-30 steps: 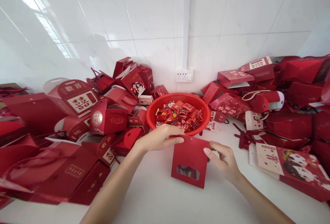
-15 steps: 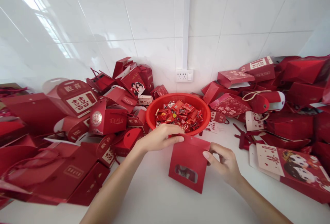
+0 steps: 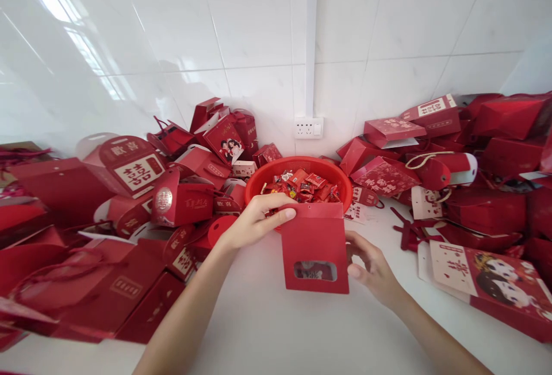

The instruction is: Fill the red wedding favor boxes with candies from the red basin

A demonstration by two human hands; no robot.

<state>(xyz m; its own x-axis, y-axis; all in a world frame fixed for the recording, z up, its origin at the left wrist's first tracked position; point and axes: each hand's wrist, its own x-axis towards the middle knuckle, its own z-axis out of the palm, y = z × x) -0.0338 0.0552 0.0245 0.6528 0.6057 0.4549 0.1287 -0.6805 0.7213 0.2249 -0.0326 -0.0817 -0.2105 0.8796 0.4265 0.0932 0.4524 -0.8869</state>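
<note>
A flat-faced red box [image 3: 314, 237] with a clear oval window near its bottom edge stands upright above the white table. My left hand [image 3: 261, 219] pinches its top left corner between thumb and fingers. At the box's right side is my right hand [image 3: 368, 266], its thumb and fingers curled around the edge; some fingertips are hidden behind the box. Just behind it sits a red plastic basket [image 3: 254, 182] holding small wrapped sweets [image 3: 314, 182], partly covered by the box and my left hand.
Red gift boxes [image 3: 138, 171] are heaped on the left, and another heap [image 3: 487, 208] fills the right. A large box with cartoon faces [image 3: 495, 289] lies at the right front. The tiled wall behind has a socket [image 3: 308, 127].
The box has turned more upright and squarely toward me, its lower edge rising. My left hand has shifted slightly left and up with its corner; my right hand stays at the right side.
</note>
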